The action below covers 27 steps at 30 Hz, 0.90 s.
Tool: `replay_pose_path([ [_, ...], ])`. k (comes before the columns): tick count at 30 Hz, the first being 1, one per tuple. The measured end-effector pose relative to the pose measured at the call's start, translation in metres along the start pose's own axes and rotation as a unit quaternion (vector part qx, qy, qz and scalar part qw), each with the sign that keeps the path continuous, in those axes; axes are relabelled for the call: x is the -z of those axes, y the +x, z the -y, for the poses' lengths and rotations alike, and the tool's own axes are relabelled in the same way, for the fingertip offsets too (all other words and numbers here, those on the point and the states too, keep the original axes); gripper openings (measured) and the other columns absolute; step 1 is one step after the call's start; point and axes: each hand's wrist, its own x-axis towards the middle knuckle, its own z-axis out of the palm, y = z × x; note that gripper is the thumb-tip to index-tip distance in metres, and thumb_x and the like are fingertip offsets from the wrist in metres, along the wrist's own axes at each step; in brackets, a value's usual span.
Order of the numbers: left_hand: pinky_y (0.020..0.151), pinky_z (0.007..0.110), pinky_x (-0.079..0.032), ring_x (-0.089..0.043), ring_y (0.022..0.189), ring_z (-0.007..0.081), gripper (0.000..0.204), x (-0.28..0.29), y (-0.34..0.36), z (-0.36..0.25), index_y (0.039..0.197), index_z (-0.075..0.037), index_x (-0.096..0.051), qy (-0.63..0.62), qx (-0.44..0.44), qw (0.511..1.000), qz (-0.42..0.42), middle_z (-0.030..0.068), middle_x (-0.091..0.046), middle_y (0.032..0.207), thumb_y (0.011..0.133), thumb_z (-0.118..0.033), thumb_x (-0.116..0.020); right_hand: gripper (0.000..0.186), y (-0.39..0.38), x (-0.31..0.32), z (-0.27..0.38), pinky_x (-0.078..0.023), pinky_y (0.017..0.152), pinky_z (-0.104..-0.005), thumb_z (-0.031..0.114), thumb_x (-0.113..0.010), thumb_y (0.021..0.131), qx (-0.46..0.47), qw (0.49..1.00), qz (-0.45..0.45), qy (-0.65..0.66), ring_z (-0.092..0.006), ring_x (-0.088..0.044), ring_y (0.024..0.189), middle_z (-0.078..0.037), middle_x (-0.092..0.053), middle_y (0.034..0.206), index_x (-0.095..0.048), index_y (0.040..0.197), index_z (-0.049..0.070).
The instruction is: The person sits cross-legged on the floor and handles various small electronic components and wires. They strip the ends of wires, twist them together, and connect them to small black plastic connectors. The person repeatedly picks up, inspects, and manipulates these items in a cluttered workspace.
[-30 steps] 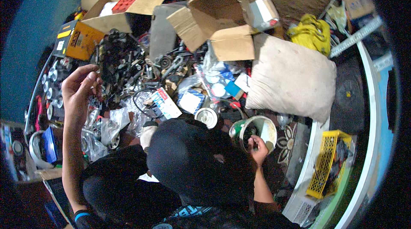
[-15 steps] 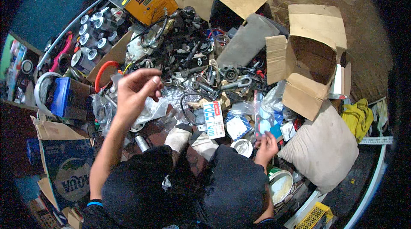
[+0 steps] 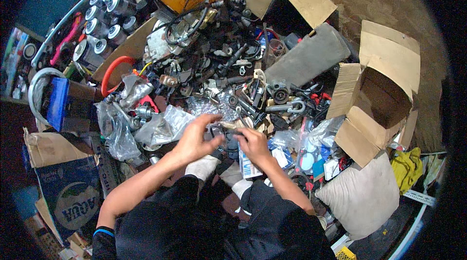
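Drawn inward since the earlier frame, both hands now sit near the centre: left hand [image 3: 194,139], its grip spread wide with nothing seen in it; right hand [image 3: 255,147], its grip loosely bent, any hold impossible to tell. White-and-blue box [image 3: 249,169] lies just below the right hand, the nearer one, long axis running up-down. A clear plastic bag [image 3: 170,125] lies beyond, left of centre.

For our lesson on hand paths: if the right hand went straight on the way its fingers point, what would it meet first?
Most likely the left hand, opposite the right hand; depth is unclear, so it might pass above or below.
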Motion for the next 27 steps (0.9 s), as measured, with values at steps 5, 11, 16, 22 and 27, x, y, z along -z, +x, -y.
replay_pose_path([
  [5, 0.077, 0.039, -0.052, -0.065, 0.086, 0.0315, 0.040, -0.005, -0.009, 0.006, 0.100, 0.002, -0.064, 0.023, -0.050, 0.986, 0.158, 0.0187, -0.066, 0.090, 0.067, -0.016, -0.078, 0.019, -0.004, 0.026, 0.050, -0.052, 0.059, -0.0345, 0.003, -0.073, 0.067, 0.110, 0.991, -0.018, 0.069, -0.0272, -0.066, 0.065, -0.012, -0.068, 0.077, -0.068, 0.085, 0.002],
  [11, 0.046, 0.032, -0.044, -0.058, 0.046, 0.0227, 0.015, 0.011, -0.016, -0.032, 0.073, 0.001, -0.063, -0.031, -0.164, 0.986, -0.006, 0.0130, -0.061, 0.058, 0.068, -0.011, -0.070, 0.020, 0.005, 0.063, 0.052, -0.052, 0.061, -0.0308, 0.005, -0.075, 0.069, -0.050, 0.991, -0.077, 0.097, -0.0223, -0.066, 0.064, -0.009, -0.069, 0.078, -0.068, 0.087, 0.003],
  [16, 0.040, 0.023, -0.036, -0.048, 0.042, 0.0057, 0.008, 0.036, -0.018, -0.058, 0.066, -0.001, -0.062, -0.069, -0.159, 0.967, -0.185, 0.0022, -0.058, 0.054, 0.067, -0.003, -0.070, 0.032, -0.002, 0.071, 0.035, -0.047, 0.091, -0.0343, 0.007, -0.079, 0.069, 0.011, 0.987, -0.018, 0.162, -0.0252, -0.062, 0.104, -0.013, -0.067, 0.105, -0.067, 0.099, 0.003],
  [22, 0.040, 0.019, -0.030, -0.041, 0.040, 0.0016, 0.010, 0.049, -0.026, -0.054, 0.060, -0.001, -0.059, -0.111, -0.158, 0.955, -0.224, -0.0026, -0.051, 0.049, 0.066, 0.000, -0.067, 0.039, -0.013, 0.044, 0.011, -0.050, 0.085, -0.0306, 0.007, -0.070, 0.081, -0.209, 0.917, -0.061, 0.335, -0.0186, -0.062, 0.102, -0.011, -0.064, 0.111, -0.058, 0.118, 0.001],
  [27, 0.039, 0.021, -0.029, -0.039, 0.038, 0.0037, 0.016, 0.048, -0.028, -0.057, 0.056, -0.001, -0.055, -0.204, -0.207, 0.948, -0.129, -0.0017, -0.046, 0.045, 0.067, 0.000, -0.067, 0.052, 0.010, 0.013, -0.018, -0.051, 0.083, -0.0341, 0.014, -0.074, 0.073, -0.204, 0.977, -0.019, 0.062, -0.0281, -0.059, 0.105, -0.018, -0.057, 0.118, -0.054, 0.118, -0.002],
])
